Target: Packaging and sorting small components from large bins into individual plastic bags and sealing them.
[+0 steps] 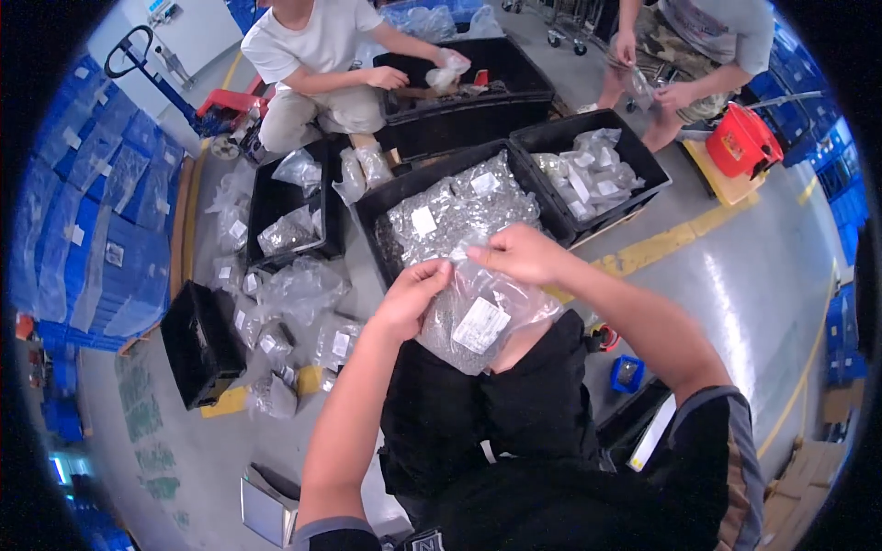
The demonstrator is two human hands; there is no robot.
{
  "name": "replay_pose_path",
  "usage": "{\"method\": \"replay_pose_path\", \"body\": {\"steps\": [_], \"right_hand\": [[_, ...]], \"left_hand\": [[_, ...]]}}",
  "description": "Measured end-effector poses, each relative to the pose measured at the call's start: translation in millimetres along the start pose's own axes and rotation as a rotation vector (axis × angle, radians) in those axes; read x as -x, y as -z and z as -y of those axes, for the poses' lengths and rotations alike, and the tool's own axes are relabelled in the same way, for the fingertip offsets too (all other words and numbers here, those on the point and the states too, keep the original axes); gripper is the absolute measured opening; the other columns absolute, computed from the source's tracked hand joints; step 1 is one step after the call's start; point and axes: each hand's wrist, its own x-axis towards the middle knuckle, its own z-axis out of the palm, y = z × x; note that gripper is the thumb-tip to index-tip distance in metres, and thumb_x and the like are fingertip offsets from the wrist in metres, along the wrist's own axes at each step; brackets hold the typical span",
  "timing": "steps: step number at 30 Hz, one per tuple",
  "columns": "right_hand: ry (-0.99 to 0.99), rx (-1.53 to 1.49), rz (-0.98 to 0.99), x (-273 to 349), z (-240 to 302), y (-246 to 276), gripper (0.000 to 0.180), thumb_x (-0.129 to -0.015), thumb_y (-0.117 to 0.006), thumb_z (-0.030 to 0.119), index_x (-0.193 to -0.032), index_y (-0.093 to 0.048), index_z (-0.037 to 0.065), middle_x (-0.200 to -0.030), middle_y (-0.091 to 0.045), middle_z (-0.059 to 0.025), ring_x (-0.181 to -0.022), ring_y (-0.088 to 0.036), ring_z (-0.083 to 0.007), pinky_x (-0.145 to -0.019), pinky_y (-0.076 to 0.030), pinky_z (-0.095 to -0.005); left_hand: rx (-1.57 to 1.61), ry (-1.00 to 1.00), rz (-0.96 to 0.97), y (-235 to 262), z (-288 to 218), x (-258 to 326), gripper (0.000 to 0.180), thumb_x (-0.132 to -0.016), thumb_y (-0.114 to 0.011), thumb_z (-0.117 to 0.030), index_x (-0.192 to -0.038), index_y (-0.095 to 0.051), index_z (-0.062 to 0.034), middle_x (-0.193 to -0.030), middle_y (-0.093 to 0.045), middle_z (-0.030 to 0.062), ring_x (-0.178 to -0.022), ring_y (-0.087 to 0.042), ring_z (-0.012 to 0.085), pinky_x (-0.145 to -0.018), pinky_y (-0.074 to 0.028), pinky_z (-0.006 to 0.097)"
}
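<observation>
Between my two hands hangs a clear plastic bag (450,321) with a white label, its lower part full of small grey metal-looking pieces. My left hand (412,298) pinches the top edge on one side, and my right hand (516,254) pinches it close by. The bag is over my lap, just in front of a large black crate (375,234). Inside that crate lie labelled clear bags (441,207) of the same kind of small shiny parts. What exactly the parts are is too small to tell.
Black crates with bags stand at the left (333,211) and right (643,151). Filled bags (276,340) lie on the floor by a tipped black bin (197,344). Two people work opposite, one at a far crate (469,115). A red bucket (740,142) stands right.
</observation>
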Motion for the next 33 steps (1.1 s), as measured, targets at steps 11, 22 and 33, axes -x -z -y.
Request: {"method": "replay_pose_path", "body": {"steps": [11,22,33], "right_hand": [[0.078,-0.148,-0.149,4,-37,-15,0.034,-0.096,-0.052,0.032,-0.092,-0.066,0.002,-0.075,-0.064,-0.0160,-0.068,-0.060,-0.0240,-0.065,-0.047,-0.0385],[-0.056,-0.479,-0.230,64,-43,-31,0.028,-0.097,-0.054,0.027,-0.096,-0.062,0.000,-0.079,-0.060,-0.0006,-0.074,-0.051,-0.0065,-0.065,-0.043,-0.0263],[0.070,-0.379,-0.164,77,-51,-38,0.035,-0.085,-0.068,0.029,-0.105,-0.064,0.001,-0.087,-0.066,-0.0119,-0.086,-0.062,-0.0196,-0.076,-0.048,-0.0341]], "left_hand": [[-0.025,0.087,0.060,10,12,-13,0.038,-0.095,-0.059,-0.033,-0.115,-0.059,-0.0004,-0.102,-0.066,0.0051,-0.088,-0.063,0.0132,-0.078,-0.051,0.030],[-0.276,0.125,0.208,-16,25,-12,0.034,-0.095,-0.059,-0.032,-0.104,-0.065,0.0007,-0.093,-0.065,0.0017,-0.084,-0.056,0.0081,-0.077,-0.045,0.026],[-0.574,-0.067,0.105,-50,8,-11,0.025,-0.086,-0.069,-0.019,-0.097,-0.069,0.0029,-0.080,-0.067,0.0012,-0.070,-0.058,0.0085,-0.064,-0.046,0.024]]}}
